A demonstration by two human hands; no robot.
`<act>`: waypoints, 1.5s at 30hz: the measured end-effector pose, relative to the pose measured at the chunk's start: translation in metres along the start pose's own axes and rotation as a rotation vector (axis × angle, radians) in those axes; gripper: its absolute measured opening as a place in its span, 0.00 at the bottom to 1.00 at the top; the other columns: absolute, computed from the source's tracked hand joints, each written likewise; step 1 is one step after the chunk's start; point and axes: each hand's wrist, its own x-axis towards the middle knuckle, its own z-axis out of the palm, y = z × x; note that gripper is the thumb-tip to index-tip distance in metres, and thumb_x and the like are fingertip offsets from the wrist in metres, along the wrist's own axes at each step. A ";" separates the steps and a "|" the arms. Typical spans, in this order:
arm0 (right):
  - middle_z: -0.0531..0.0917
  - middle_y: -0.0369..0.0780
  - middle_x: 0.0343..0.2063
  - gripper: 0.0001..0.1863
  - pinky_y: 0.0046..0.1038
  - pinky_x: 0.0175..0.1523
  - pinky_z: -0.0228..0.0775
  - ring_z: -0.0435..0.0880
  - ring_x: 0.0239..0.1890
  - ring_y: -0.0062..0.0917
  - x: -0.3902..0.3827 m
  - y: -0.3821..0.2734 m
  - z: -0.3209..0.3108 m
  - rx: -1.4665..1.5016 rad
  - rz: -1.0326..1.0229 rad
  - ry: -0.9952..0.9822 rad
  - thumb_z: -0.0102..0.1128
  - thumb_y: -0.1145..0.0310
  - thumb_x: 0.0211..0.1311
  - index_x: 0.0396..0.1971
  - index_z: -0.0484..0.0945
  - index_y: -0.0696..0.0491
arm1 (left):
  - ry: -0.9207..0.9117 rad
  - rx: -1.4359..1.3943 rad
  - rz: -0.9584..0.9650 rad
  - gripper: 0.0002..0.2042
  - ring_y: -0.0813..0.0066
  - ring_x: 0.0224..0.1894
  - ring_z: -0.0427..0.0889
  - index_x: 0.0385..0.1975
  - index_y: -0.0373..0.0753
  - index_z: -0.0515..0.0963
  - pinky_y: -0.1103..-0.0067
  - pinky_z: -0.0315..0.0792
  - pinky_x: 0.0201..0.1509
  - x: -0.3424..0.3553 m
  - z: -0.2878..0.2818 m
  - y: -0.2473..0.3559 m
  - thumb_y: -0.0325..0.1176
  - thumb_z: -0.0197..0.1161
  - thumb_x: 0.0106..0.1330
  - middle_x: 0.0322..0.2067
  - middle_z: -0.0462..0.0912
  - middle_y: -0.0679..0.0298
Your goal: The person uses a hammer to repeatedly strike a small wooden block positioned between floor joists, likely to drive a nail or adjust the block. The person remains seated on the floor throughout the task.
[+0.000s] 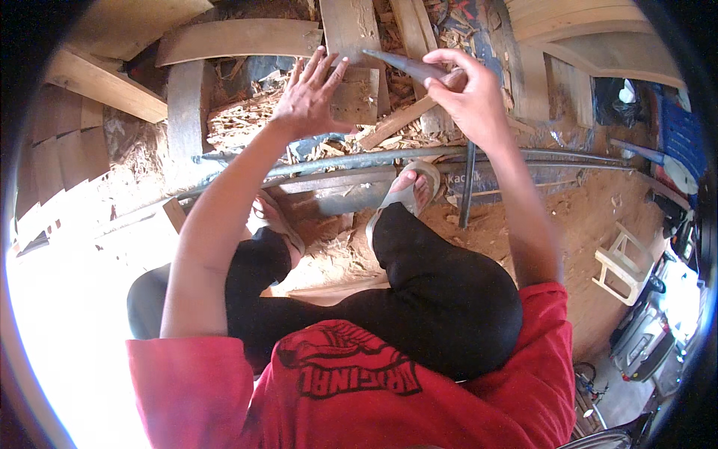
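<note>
My left hand point(310, 93) has its fingers spread over a weathered wooden board point(359, 105) among chips at the top middle. My right hand point(467, 93), to the right, is closed on a dark, tapered tool point(404, 66), whose point reaches left toward the fingertips of my left hand. A wooden bar point(393, 123) slants down-left from under my right hand; I cannot tell whether it is joined to the tool. Wood shavings point(247, 112) lie beside and under these pieces.
Curved and straight planks point(232, 41) surround the work. Metal pipes point(336, 161) cross before my sandalled feet point(407, 191). At the right are a pale plastic stool point(621, 262), blue plastic slats point(677, 131) and what looks like a parked vehicle point(643, 329).
</note>
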 end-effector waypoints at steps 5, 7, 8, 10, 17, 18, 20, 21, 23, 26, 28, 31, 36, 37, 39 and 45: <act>0.93 0.39 0.47 0.13 0.28 0.58 0.81 0.89 0.50 0.21 -0.010 -0.005 0.004 0.325 -0.115 0.295 0.77 0.70 0.67 0.48 0.87 0.55 | 0.336 -0.373 -0.116 0.47 0.37 0.78 0.69 0.80 0.33 0.65 0.46 0.62 0.82 0.044 -0.071 0.013 0.57 0.73 0.68 0.75 0.70 0.37; 0.92 0.42 0.46 0.16 0.32 0.54 0.83 0.90 0.50 0.27 -0.002 -0.024 -0.005 0.039 -0.255 0.287 0.78 0.67 0.69 0.51 0.85 0.57 | 0.423 -0.544 0.072 0.30 0.50 0.56 0.87 0.64 0.32 0.80 0.60 0.80 0.60 0.075 -0.110 0.046 0.44 0.78 0.67 0.54 0.86 0.42; 0.90 0.45 0.46 0.15 0.33 0.51 0.84 0.91 0.50 0.32 0.005 -0.035 -0.008 -0.032 -0.337 0.323 0.77 0.67 0.69 0.50 0.85 0.57 | 0.330 -0.842 -0.114 0.20 0.62 0.49 0.84 0.54 0.34 0.81 0.66 0.78 0.52 0.088 -0.120 0.061 0.38 0.77 0.69 0.47 0.85 0.51; 0.88 0.46 0.42 0.15 0.32 0.48 0.84 0.91 0.48 0.33 0.016 -0.050 -0.001 0.117 -0.384 0.402 0.74 0.66 0.72 0.51 0.83 0.57 | 0.118 -1.255 -0.429 0.07 0.78 0.37 0.80 0.40 0.36 0.82 0.75 0.75 0.39 0.106 -0.147 0.091 0.29 0.75 0.72 0.37 0.85 0.65; 0.84 0.49 0.60 0.28 0.40 0.63 0.80 0.87 0.57 0.39 -0.097 0.078 -0.007 -0.023 0.144 0.537 0.72 0.62 0.74 0.68 0.77 0.56 | 0.249 -1.579 -0.320 0.11 0.68 0.41 0.83 0.48 0.35 0.80 0.69 0.77 0.49 0.112 -0.108 0.056 0.31 0.71 0.72 0.37 0.84 0.61; 0.83 0.49 0.58 0.30 0.44 0.61 0.78 0.86 0.57 0.42 -0.122 0.108 0.002 -0.147 0.372 0.489 0.76 0.59 0.70 0.67 0.78 0.54 | 0.303 -1.657 -0.317 0.05 0.64 0.40 0.82 0.43 0.35 0.79 0.65 0.76 0.49 0.108 -0.101 0.051 0.27 0.66 0.73 0.34 0.81 0.60; 0.83 0.53 0.58 0.33 0.51 0.65 0.74 0.83 0.59 0.53 -0.169 0.154 0.020 -0.346 0.605 0.297 0.77 0.58 0.66 0.67 0.77 0.55 | 0.361 -1.676 -0.289 0.04 0.72 0.34 0.73 0.36 0.37 0.75 0.70 0.71 0.43 0.105 -0.088 0.053 0.23 0.62 0.72 0.29 0.73 0.66; 0.83 0.54 0.57 0.33 0.53 0.66 0.73 0.82 0.59 0.55 -0.184 0.172 0.028 -0.381 0.554 0.314 0.77 0.59 0.66 0.66 0.76 0.55 | 0.390 -1.686 -0.272 0.06 0.76 0.32 0.69 0.32 0.38 0.72 0.72 0.68 0.40 0.104 -0.084 0.055 0.21 0.60 0.72 0.26 0.69 0.68; 0.83 0.57 0.56 0.33 0.55 0.67 0.71 0.80 0.60 0.58 -0.205 0.192 0.041 -0.423 0.698 0.278 0.77 0.59 0.65 0.66 0.75 0.55 | 0.359 -1.489 -0.283 0.05 0.75 0.31 0.70 0.33 0.37 0.73 0.72 0.68 0.41 0.100 -0.083 0.059 0.19 0.58 0.70 0.26 0.72 0.67; 0.86 0.59 0.52 0.33 0.54 0.63 0.75 0.84 0.58 0.58 -0.204 0.207 0.047 -0.365 0.714 0.282 0.77 0.62 0.64 0.66 0.73 0.54 | 0.388 -1.477 -0.319 0.06 0.77 0.30 0.71 0.30 0.37 0.74 0.74 0.68 0.39 0.100 -0.080 0.060 0.20 0.62 0.69 0.25 0.74 0.67; 0.86 0.59 0.51 0.32 0.53 0.61 0.77 0.86 0.56 0.58 -0.196 0.212 0.048 -0.314 0.737 0.294 0.76 0.64 0.64 0.65 0.73 0.54 | 0.403 -1.596 -0.369 0.08 0.80 0.29 0.76 0.26 0.35 0.78 0.77 0.69 0.36 0.098 -0.076 0.055 0.20 0.68 0.68 0.23 0.78 0.69; 0.87 0.57 0.51 0.30 0.53 0.59 0.78 0.87 0.55 0.58 -0.188 0.219 0.053 -0.276 0.721 0.325 0.75 0.65 0.64 0.63 0.76 0.54 | 0.391 -1.548 -0.357 0.07 0.80 0.29 0.76 0.27 0.35 0.78 0.77 0.69 0.37 0.095 -0.068 0.049 0.20 0.68 0.67 0.23 0.78 0.68; 0.89 0.57 0.50 0.27 0.52 0.60 0.79 0.88 0.55 0.56 -0.185 0.225 0.063 -0.315 0.697 0.398 0.74 0.62 0.65 0.62 0.80 0.56 | 0.347 -1.514 -0.354 0.06 0.76 0.31 0.70 0.31 0.38 0.72 0.73 0.68 0.41 0.093 -0.059 0.053 0.21 0.61 0.68 0.26 0.75 0.64; 0.89 0.57 0.50 0.28 0.52 0.60 0.79 0.88 0.55 0.57 -0.184 0.224 0.064 -0.305 0.722 0.393 0.73 0.62 0.65 0.62 0.80 0.57 | 0.352 -1.513 -0.351 0.06 0.76 0.31 0.70 0.32 0.38 0.72 0.73 0.68 0.41 0.093 -0.059 0.055 0.21 0.61 0.68 0.26 0.75 0.64; 0.90 0.58 0.50 0.30 0.52 0.61 0.80 0.89 0.55 0.57 -0.181 0.222 0.064 -0.295 0.805 0.378 0.73 0.60 0.65 0.64 0.80 0.58 | 0.340 -1.512 -0.373 0.05 0.76 0.31 0.71 0.32 0.38 0.72 0.73 0.69 0.41 0.093 -0.060 0.056 0.22 0.61 0.69 0.27 0.77 0.63; 0.90 0.58 0.51 0.31 0.51 0.63 0.79 0.89 0.57 0.56 -0.178 0.219 0.062 -0.286 0.829 0.384 0.73 0.59 0.66 0.65 0.81 0.58 | 0.339 -1.453 -0.383 0.04 0.77 0.31 0.75 0.31 0.37 0.74 0.75 0.69 0.39 0.092 -0.059 0.060 0.21 0.61 0.66 0.28 0.81 0.64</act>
